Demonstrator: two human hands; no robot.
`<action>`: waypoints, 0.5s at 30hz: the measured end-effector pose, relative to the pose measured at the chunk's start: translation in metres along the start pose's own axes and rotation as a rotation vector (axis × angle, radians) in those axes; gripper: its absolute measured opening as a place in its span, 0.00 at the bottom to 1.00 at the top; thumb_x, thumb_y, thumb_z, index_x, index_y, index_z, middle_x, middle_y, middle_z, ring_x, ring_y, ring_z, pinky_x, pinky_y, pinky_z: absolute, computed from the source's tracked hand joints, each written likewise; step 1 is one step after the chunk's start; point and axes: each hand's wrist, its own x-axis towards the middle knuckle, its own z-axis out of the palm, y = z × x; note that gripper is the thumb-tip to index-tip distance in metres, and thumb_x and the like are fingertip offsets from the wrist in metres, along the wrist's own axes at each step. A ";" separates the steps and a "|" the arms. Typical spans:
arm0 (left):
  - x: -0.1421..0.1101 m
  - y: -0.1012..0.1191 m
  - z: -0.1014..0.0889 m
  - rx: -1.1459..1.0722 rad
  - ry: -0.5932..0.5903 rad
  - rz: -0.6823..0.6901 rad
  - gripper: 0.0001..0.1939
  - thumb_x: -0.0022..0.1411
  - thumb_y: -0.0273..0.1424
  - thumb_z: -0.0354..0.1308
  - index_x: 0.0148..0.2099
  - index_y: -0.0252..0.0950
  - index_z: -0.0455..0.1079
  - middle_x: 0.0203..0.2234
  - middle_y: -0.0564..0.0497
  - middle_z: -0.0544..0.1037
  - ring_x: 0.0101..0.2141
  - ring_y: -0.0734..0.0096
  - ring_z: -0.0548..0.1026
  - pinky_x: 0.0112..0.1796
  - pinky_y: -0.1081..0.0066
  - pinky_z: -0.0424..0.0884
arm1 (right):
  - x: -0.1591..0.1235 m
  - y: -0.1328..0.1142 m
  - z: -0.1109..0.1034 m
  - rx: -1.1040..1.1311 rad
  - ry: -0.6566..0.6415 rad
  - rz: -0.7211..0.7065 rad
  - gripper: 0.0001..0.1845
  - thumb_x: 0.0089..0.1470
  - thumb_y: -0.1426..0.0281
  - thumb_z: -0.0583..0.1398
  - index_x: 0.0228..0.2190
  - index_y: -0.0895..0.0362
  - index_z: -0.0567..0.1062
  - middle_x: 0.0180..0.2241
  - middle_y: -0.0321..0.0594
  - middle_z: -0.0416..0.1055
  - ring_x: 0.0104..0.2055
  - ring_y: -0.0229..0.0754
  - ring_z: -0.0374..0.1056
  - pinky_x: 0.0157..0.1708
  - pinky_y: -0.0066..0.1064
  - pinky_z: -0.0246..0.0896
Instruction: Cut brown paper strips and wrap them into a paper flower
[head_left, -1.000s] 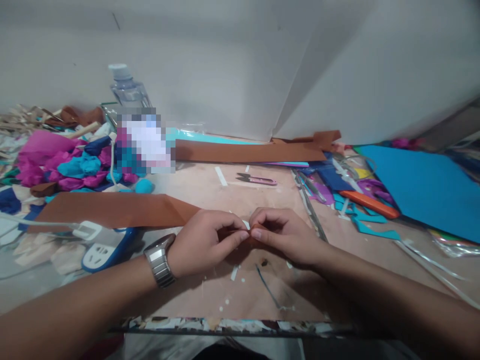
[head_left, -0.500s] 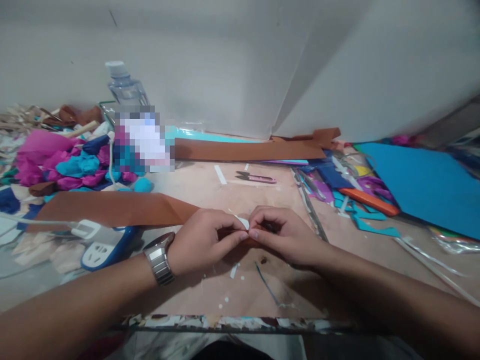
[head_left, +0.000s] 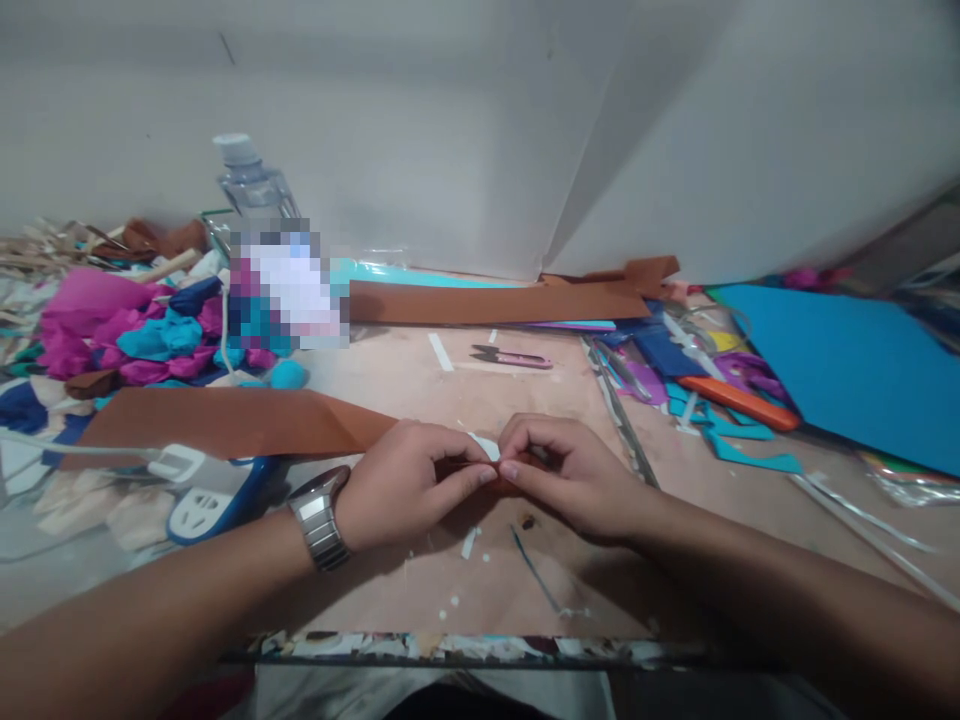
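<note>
My left hand (head_left: 409,480), with a metal-banded watch (head_left: 321,525) on the wrist, is closed in a pinch near the middle of the table. My right hand (head_left: 570,470) pinches right beside it, and the two thumbs almost touch. Between the fingertips a thin brown edge shows. It appears to belong to the brown paper strip (head_left: 225,420), which runs in from the left and passes behind my left hand. Most of the pinched part is hidden by the fingers. A small white piece (head_left: 487,446) lies just behind the fingertips.
Thread snips (head_left: 514,356) lie beyond my hands, before another brown strip (head_left: 480,303). To the left are a power strip (head_left: 214,505), crumpled coloured paper (head_left: 142,330) and a clear bottle (head_left: 255,185). An orange-handled cutter (head_left: 739,402) and blue sheet (head_left: 847,370) lie right.
Both hands keep their pinch in nearly the same place. A thin brown edge shows a little more under the left fingers. The view has shifted slightly.
</note>
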 end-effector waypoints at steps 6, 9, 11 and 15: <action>0.001 0.000 -0.004 0.014 -0.024 -0.017 0.12 0.71 0.34 0.59 0.38 0.35 0.81 0.28 0.54 0.81 0.29 0.74 0.74 0.33 0.73 0.65 | 0.001 0.003 -0.001 0.052 0.066 0.060 0.15 0.62 0.59 0.64 0.29 0.56 0.74 0.30 0.38 0.72 0.32 0.40 0.65 0.33 0.32 0.58; 0.002 0.000 -0.005 -0.010 -0.036 -0.025 0.12 0.70 0.34 0.59 0.36 0.35 0.79 0.26 0.54 0.79 0.28 0.75 0.71 0.32 0.74 0.64 | 0.001 0.003 -0.001 0.023 0.057 0.062 0.14 0.62 0.60 0.64 0.31 0.56 0.75 0.30 0.38 0.72 0.32 0.40 0.65 0.33 0.32 0.58; 0.003 0.000 -0.005 -0.040 -0.057 -0.043 0.13 0.71 0.34 0.58 0.36 0.35 0.80 0.26 0.55 0.77 0.28 0.76 0.69 0.31 0.74 0.62 | 0.001 0.003 -0.001 0.009 0.042 0.049 0.11 0.62 0.61 0.64 0.33 0.56 0.77 0.32 0.39 0.74 0.34 0.41 0.67 0.35 0.32 0.61; 0.003 -0.001 -0.005 -0.073 -0.076 -0.070 0.15 0.71 0.36 0.58 0.36 0.34 0.79 0.25 0.55 0.74 0.28 0.75 0.67 0.31 0.74 0.62 | 0.001 0.002 0.001 -0.022 0.051 0.015 0.08 0.62 0.63 0.65 0.37 0.56 0.79 0.35 0.40 0.78 0.37 0.42 0.71 0.38 0.32 0.65</action>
